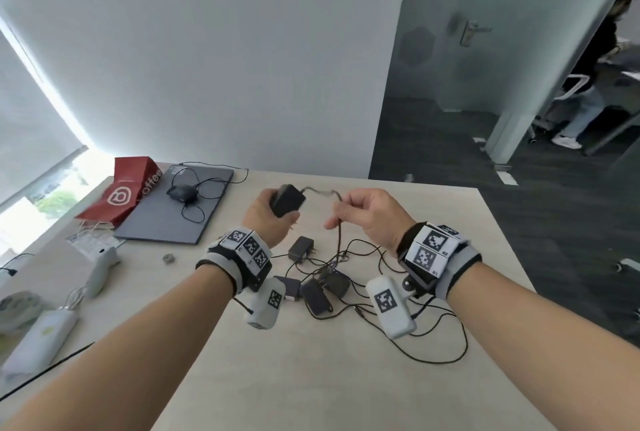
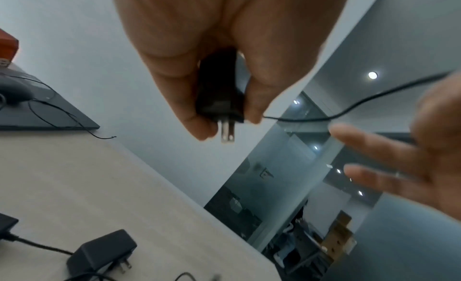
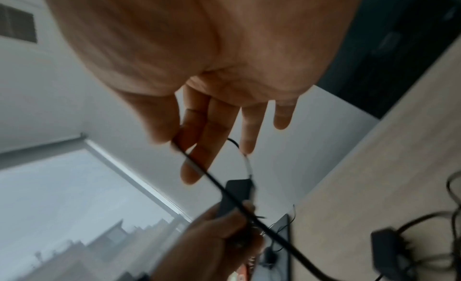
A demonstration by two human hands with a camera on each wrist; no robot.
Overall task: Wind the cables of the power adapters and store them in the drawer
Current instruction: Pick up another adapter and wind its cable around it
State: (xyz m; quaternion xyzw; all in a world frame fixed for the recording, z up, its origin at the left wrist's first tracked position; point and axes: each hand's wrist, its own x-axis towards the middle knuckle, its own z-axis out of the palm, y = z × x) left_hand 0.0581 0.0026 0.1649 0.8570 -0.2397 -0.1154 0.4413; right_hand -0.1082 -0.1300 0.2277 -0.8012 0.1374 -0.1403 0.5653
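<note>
My left hand grips a black power adapter above the light wooden table. In the left wrist view its two prongs stick out past my fingers. The adapter's thin black cable runs from its top across to my right hand. That hand pinches it between thumb and forefinger, the other fingers held out. Below the pinch the cable hangs down into a tangle of several more black adapters and cords lying between my wrists. No drawer is in view.
A closed grey laptop with a black mouse lies at the back left, beside a red paper bag. White devices sit along the left edge. The table ends at the right over dark carpet. A person sits far right.
</note>
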